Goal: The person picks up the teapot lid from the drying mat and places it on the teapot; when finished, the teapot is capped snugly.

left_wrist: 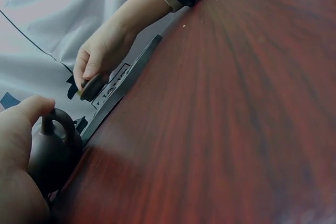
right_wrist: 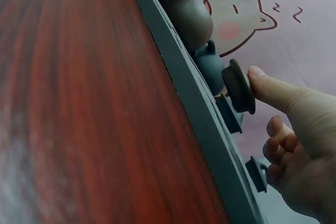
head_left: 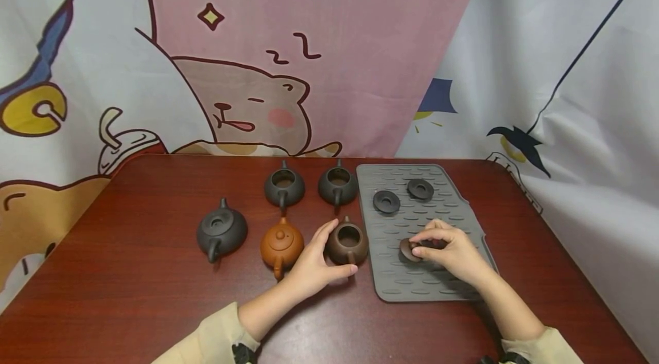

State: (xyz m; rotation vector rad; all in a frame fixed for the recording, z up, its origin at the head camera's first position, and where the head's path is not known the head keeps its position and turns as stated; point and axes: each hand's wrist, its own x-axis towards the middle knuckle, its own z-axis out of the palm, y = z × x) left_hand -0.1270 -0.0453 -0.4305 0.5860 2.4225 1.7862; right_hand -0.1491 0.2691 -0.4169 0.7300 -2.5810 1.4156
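Note:
My left hand [head_left: 314, 270] holds a small brown teapot [head_left: 340, 253] from its left side, fingers along the body and thumb at the handle. The teapot stands upright and lidless beside the grey mat [head_left: 396, 289]. Between thumb and fingertips of my right hand [head_left: 455, 250], a brown lid [head_left: 405, 250] is pinched by its knob. In the right wrist view the lid [right_wrist: 239, 87] hangs tilted just above the mat, touching nothing below. Two dark lids [head_left: 386, 202] [head_left: 420, 189] lie on the mat's far part.
Two dark open teapots [head_left: 284, 193] [head_left: 337, 195] stand at the table's back. An orange lidded teapot [head_left: 281, 250] is close to my left hand, and a dark grey teapot [head_left: 222, 232] sits farther left. A printed curtain [head_left: 360, 38] hangs behind the reddish table [head_left: 128, 272].

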